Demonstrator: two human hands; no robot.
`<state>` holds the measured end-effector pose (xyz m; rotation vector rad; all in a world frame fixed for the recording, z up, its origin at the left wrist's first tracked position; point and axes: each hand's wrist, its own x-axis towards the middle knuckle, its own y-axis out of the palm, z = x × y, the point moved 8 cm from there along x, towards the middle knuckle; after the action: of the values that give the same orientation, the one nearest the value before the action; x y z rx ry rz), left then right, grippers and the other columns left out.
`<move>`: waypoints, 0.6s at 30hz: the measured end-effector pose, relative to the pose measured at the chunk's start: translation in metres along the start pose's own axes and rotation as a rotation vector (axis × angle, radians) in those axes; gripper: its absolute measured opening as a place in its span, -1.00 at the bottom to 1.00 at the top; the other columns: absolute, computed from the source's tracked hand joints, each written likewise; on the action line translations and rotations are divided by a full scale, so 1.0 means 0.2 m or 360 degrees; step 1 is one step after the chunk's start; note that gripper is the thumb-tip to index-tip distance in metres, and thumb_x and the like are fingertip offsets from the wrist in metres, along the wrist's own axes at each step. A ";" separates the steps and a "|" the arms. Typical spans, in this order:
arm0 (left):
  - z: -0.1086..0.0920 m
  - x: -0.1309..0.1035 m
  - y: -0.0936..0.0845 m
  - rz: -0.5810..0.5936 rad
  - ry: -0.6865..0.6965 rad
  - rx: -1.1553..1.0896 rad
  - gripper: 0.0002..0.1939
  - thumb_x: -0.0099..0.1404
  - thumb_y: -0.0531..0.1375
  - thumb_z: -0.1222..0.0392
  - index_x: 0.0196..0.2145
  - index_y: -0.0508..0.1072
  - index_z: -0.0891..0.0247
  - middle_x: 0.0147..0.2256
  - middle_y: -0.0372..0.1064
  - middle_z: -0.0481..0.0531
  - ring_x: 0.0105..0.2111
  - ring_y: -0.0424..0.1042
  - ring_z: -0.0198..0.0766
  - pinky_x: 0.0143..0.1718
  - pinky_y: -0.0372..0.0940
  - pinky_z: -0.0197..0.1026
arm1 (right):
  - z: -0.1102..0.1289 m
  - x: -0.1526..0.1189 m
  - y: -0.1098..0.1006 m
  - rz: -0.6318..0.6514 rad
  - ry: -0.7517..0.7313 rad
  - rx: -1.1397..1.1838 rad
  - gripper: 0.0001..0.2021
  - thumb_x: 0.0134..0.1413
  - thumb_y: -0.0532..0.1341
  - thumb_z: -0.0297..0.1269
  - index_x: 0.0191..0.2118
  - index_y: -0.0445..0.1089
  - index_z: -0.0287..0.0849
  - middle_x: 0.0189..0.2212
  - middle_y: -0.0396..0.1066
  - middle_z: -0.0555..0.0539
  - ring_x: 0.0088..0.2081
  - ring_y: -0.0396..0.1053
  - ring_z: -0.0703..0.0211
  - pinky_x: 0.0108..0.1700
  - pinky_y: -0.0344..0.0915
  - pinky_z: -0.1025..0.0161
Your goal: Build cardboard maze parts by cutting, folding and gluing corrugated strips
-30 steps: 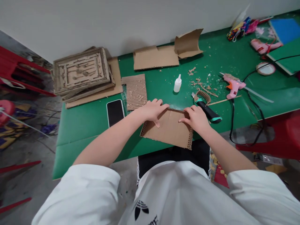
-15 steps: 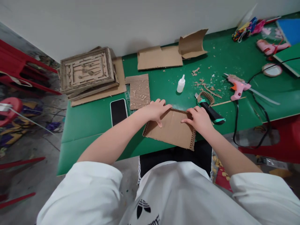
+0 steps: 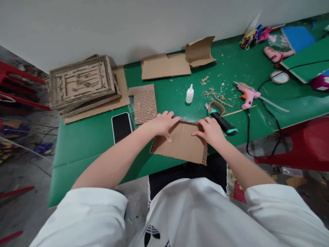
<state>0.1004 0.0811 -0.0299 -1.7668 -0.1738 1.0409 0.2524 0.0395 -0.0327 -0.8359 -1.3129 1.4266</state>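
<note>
A flat cardboard panel (image 3: 181, 145), with corrugated strips standing along its far and side edges, lies at the table's near edge. My left hand (image 3: 166, 126) grips its far left corner, fingers over the rim and thumb on the inner face. At the far right corner, my right hand (image 3: 207, 129) pinches the edge strip, its thumb inside. Just right of that hand is a black and green utility knife (image 3: 223, 121), beside a curled corrugated strip (image 3: 218, 106). A small white glue bottle (image 3: 190, 94) stands beyond the panel.
On the left are stacked cardboard frames (image 3: 82, 82), a ridged cardboard piece (image 3: 144, 104) and a phone (image 3: 121, 127). Cut cardboard (image 3: 166, 67) rests by the wall. A pink glue gun (image 3: 248, 96) with a black cord lies right, near scattered cardboard scraps (image 3: 213, 92).
The view has swung to the right, so the table's contents appear farther left. Both hands keep nearly the same hold on the panel.
</note>
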 end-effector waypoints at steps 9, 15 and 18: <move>0.01 -0.01 -0.01 -0.0046 0.0063 0.0029 -0.01 -0.05 0.31 -0.18 0.25 -0.01 0.08 0.09 0.11 0.27 0.02 0.13 0.13 -0.10 0.16 0.00 | 0.01 -0.01 -0.02 0.0077 0.0012 0.0037 -0.59 0.04 0.22 0.02 -0.15 0.41 -0.25 -0.32 0.36 -0.20 -0.22 0.29 -0.06 -0.13 0.23 0.10; 0.02 -0.01 -0.03 -0.0062 0.0069 -0.0034 -0.17 0.08 0.24 -0.17 0.23 0.05 0.09 0.05 0.15 0.23 0.00 0.16 0.08 -0.12 0.16 -0.04 | -0.02 0.00 -0.03 0.0122 -0.0004 0.0203 -0.72 0.19 0.12 -0.18 -0.14 0.42 -0.25 -0.28 0.40 -0.21 -0.18 0.34 -0.04 -0.07 0.27 0.09; 0.03 -0.01 -0.03 -0.0121 0.0076 -0.0080 -0.36 0.23 0.10 -0.14 0.20 0.11 0.12 0.02 0.17 0.22 -0.02 0.18 0.06 -0.13 0.16 -0.05 | -0.05 0.01 -0.03 0.0173 0.0005 0.0310 -0.73 0.23 0.02 -0.31 -0.15 0.44 -0.25 -0.26 0.42 -0.21 -0.17 0.37 0.01 -0.06 0.28 0.11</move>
<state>0.0967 0.0866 -0.0232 -1.8147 -0.2375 0.9459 0.2630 0.0442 -0.0275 -0.7881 -1.1196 1.6091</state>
